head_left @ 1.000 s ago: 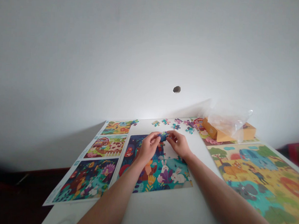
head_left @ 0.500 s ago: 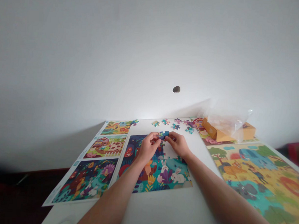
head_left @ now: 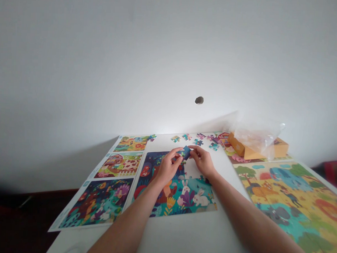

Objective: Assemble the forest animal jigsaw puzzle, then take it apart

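White surface [head_left: 175, 235] showing lower centre, far edge by wall [head_left: 159, 67], left hand [head_left: 167, 166] and right hand [head_left: 203, 162] mid-frame, both pinching a tilted, dark-blue puzzle piece [head_left: 186, 152] near part-built puzzle [head_left: 193, 197].

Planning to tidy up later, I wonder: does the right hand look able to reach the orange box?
Probably yes: the orange box is only partly covered by a clear bag, though the right hand is busy at a puzzle piece.

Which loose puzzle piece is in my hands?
The dark blue piece, held between your left hand and right hand; the other loose pieces lie farther back, near the wall.
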The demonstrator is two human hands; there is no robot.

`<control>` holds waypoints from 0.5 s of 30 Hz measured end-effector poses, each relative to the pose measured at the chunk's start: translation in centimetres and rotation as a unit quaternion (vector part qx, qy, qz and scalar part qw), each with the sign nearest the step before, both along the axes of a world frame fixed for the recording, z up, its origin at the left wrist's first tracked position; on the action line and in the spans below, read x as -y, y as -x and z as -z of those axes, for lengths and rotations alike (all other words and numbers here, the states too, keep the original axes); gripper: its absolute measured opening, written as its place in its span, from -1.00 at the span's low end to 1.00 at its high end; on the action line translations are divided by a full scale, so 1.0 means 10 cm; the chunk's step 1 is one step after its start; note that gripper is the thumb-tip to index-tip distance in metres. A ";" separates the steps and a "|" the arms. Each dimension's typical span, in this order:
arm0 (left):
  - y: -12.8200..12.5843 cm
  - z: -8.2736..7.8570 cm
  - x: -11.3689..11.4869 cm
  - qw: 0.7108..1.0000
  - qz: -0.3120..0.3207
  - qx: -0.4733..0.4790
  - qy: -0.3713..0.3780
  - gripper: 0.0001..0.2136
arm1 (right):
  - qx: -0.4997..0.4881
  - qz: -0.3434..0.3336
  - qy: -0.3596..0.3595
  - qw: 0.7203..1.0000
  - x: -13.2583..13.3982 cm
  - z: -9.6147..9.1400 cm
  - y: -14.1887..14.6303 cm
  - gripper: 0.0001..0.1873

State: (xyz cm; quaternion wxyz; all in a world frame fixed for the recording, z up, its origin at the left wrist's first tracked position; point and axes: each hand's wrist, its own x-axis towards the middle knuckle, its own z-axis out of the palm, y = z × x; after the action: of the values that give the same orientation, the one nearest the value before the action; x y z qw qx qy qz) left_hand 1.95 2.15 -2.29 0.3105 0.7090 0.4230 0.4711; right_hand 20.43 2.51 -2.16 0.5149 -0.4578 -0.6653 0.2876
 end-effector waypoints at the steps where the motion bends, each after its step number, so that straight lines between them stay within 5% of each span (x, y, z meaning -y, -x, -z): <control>1: -0.01 -0.01 0.00 1.000 -0.002 0.004 0.003 -0.67 | -0.003 0.012 -0.003 1.000 0.00 -0.01 0.00 -0.69; 15: -0.01 0.07 -0.03 0.999 -0.029 -0.007 -0.017 -0.84 | -0.007 -0.010 -0.016 1.000 0.01 -0.01 -0.02 -0.68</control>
State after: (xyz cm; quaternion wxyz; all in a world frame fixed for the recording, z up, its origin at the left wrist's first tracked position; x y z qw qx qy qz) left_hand 2.02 2.46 -3.01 0.2813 0.7048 0.4376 0.4823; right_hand 20.61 2.44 -2.02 0.5241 -0.4406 -0.6708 0.2849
